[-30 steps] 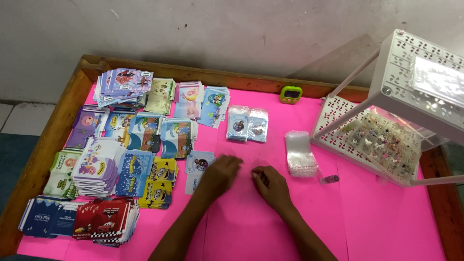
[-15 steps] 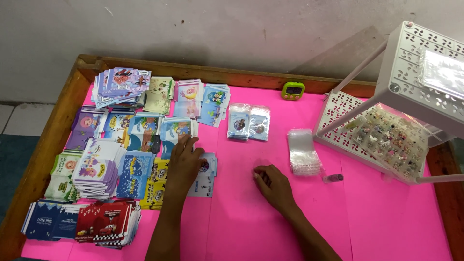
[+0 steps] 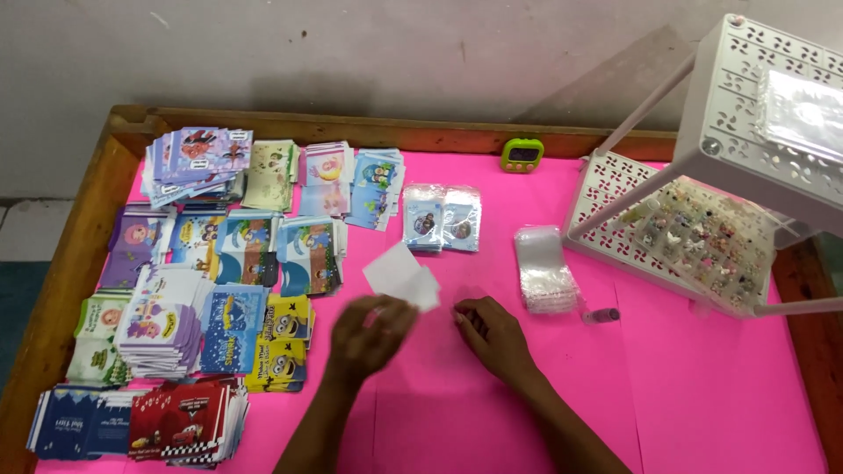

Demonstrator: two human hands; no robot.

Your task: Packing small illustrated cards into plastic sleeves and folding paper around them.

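My left hand [image 3: 369,335] is blurred over the pink table top [image 3: 492,412], just right of the card stacks. Its fingertips hold a small white card [image 3: 400,276], blank side up and tilted. My right hand [image 3: 493,335] rests on the pink surface beside it, fingers curled in, with nothing visible in them. Stacks of small colourful cartoon cards [image 3: 219,263] cover the table's left half. Two bagged cards [image 3: 442,219] lie beyond my hands. A pile of clear plastic sleeves [image 3: 544,270] sits to the right of my right hand.
A white perforated plastic rack [image 3: 755,105] stands at the right, its lower shelf [image 3: 615,237] holding several small trinkets. A small green timer [image 3: 522,155] sits by the far wooden rim [image 3: 421,133]. A small dark tube [image 3: 604,314] lies near the sleeves.
My left hand reached left to the card stacks, then came back toward the middle with a white card. My right hand stayed in place.
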